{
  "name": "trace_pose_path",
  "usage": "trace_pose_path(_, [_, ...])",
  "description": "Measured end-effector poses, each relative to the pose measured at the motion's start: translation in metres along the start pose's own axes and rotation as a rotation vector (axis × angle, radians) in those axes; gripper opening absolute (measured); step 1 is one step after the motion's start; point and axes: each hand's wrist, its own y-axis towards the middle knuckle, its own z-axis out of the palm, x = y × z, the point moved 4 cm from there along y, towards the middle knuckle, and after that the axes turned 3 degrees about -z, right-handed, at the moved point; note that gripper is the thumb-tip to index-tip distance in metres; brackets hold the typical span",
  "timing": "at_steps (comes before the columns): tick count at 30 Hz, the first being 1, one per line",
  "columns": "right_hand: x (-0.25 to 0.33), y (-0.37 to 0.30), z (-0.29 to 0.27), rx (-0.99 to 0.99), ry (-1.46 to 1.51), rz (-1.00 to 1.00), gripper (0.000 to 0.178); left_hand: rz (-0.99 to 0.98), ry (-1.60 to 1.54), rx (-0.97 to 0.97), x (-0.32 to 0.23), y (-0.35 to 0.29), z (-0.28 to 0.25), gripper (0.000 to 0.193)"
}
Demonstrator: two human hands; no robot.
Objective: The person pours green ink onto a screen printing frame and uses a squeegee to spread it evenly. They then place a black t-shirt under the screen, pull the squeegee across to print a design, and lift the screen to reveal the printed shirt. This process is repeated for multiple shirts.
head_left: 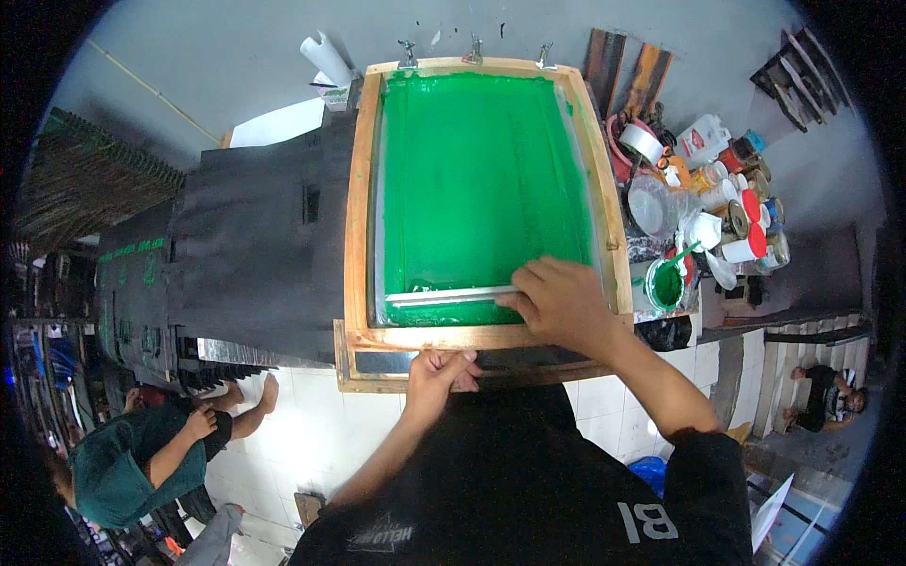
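Note:
A wooden-framed printing screen [356, 217] lies before me, its mesh covered with green ink [472, 179]. Across the near end of the mesh lies a long, pale squeegee [434, 297], with green ink along it. My right hand [557, 297] is closed round the squeegee's right part, which the fingers hide. Below the screen's near bar, my left hand [442, 375] has its fingers curled in at the edge of the wooden base [377, 385]. Whether those fingers grip anything is hidden.
Metal clamps [476, 49] line the screen's far edge. Black sheets [255, 226] lie to the left. On the right stand crowded jars [736, 222] and an open tub of green ink [665, 285]. A person [142, 462] sits at lower left, another [830, 398] far right.

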Motion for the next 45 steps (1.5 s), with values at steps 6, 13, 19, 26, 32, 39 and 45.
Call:
trace_pose_path(6, [-0.102,0.097,0.023,-0.025,-0.129,-0.035,0.041,-0.031,-0.026,0.033,0.01,0.005,-0.009,0.03])
trace_pose_path(13, [-0.221,0.239,0.013,0.13,-0.169,0.128,0.046,-0.207,-0.336,0.145,-0.008,-0.009,-0.014,0.041])
trace_pose_path(19, [-0.26,0.261,0.019,0.07,-0.224,0.142,0.05,-0.098,-0.081,0.243,-0.083,-0.018,-0.04,0.035])
trace_pose_path(26, [-0.234,0.233,0.032,-0.158,-0.396,0.099,0.058,0.992,0.957,-0.276,-0.27,0.176,-0.02,0.046])
trace_pose_path(32, [-0.212,0.213,0.033,-0.141,-0.366,0.078,0.058,0.8,1.356,-0.304,-0.313,0.266,-0.033,0.031])
trace_pose_path(39, [-0.169,0.162,0.032,-0.08,-0.317,0.106,0.056,0.802,1.279,-0.271,-0.268,0.215,-0.033,0.027])
trace_pose_path(45, [-0.105,0.099,0.031,-0.057,-0.256,0.098,0.049,0.872,1.253,-0.268,-0.213,0.138,-0.038,0.023])
